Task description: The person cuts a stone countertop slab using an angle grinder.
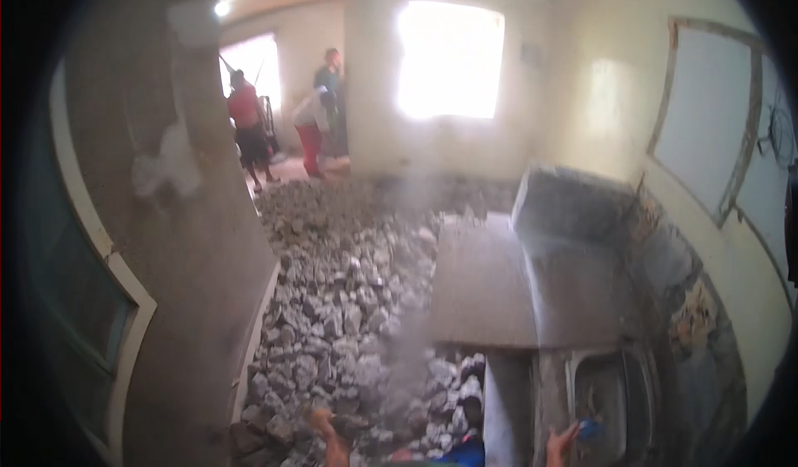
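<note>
My left hand [326, 430] is low in the middle of the head view, above loose grey rubble [349, 317]; its fingers are too blurred to tell whether they grip anything. My right hand [562, 438] is at the lower right, beside the rim of a metal sink [623, 371]. A small blue object [590, 430] lies at its fingertips; I cannot tell whether it is held. Part of some blue clothing [461, 450] shows between my hands. A flat counter slab [478, 284] extends beyond the sink, with a thick grey block [565, 197] at its far end.
A pale streak of haze rises over the rubble. Three people [243, 105] are in the back room at the upper left. A dusty wall [174, 301] with a white-framed glass panel [87, 317] borders the left; a cream wall [731, 284] with broken lower masonry borders the right.
</note>
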The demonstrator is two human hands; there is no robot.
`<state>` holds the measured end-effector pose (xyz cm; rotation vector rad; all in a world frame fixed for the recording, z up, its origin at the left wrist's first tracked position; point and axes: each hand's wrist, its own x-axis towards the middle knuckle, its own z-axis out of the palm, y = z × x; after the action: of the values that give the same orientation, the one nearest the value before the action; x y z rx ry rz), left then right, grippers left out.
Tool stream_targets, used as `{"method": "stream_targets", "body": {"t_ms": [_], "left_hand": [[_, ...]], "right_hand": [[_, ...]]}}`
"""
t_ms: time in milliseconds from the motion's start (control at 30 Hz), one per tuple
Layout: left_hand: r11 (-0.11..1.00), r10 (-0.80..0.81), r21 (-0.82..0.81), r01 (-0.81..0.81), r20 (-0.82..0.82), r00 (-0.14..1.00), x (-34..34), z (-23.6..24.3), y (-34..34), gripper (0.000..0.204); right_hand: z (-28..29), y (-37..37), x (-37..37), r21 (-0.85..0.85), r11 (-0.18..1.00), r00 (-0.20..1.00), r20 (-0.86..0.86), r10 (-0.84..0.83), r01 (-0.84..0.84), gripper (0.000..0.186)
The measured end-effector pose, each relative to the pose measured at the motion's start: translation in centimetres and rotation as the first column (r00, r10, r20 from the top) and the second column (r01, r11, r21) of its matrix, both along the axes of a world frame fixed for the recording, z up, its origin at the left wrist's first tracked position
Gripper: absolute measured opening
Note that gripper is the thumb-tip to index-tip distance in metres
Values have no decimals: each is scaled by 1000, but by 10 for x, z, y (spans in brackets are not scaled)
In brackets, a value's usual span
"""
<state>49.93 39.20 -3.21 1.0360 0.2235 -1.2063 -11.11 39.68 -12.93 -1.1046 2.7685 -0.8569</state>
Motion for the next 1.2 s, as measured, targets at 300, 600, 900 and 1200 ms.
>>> {"method": "stream_targets", "body": {"t_ms": [300,600,900,1200], "left_hand": [[993,-96,71,96,-9,995,17,-50,37,27],[925,-377,51,377,-6,926,-8,-65,19,27],[850,-527,-37,525,-36,849,-44,-53,14,27],[826,-562,-73,559,-46,826,-54,-45,30,28]], "right_hand": [[41,-17,38,130,980,971,166,-173,152,85],[-1,96,245,-207,940,877,347,331,-273,28],[-84,262,236,212,961,838,544,34,-177,20],[38,212,269,-310,905,763,496,415,-291,46]]}}
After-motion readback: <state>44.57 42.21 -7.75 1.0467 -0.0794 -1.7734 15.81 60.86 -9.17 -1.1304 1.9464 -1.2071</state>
